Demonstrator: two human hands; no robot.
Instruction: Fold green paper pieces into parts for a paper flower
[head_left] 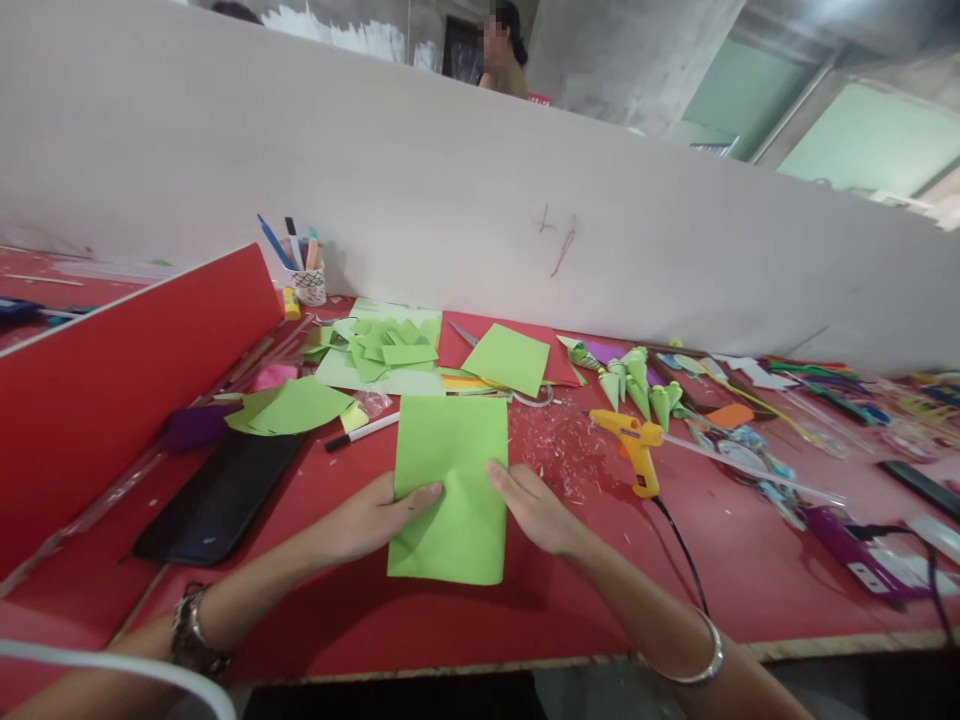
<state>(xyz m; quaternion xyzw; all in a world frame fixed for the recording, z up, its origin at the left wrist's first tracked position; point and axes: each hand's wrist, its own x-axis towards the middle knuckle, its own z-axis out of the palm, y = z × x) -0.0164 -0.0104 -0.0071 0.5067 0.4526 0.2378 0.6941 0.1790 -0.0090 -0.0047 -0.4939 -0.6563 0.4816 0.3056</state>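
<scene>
A rectangular sheet of light green paper (454, 530) is held up above the red table, between both hands. My left hand (394, 515) grips its left edge, the thumb lying over the front and the other fingers hidden behind. On the opposite edge my right hand (536, 508) has its thumb on the front; its remaining fingers are mostly behind the sheet. Beyond the paper's top left lies a black-capped white marker (367, 432). To the right of my right hand rests a yellow glue gun (634, 445), its cord running toward the table's front edge.
Small green paper pieces (390, 345) are heaped at the back, beside a green square (508, 358) and scissors (463, 333). Several green paper cones (637, 380) lie right of them. A dark phone-like slab (221, 500), pen cup (307, 284) and red divider (135, 390) stand left; a purple power strip (862, 555) right.
</scene>
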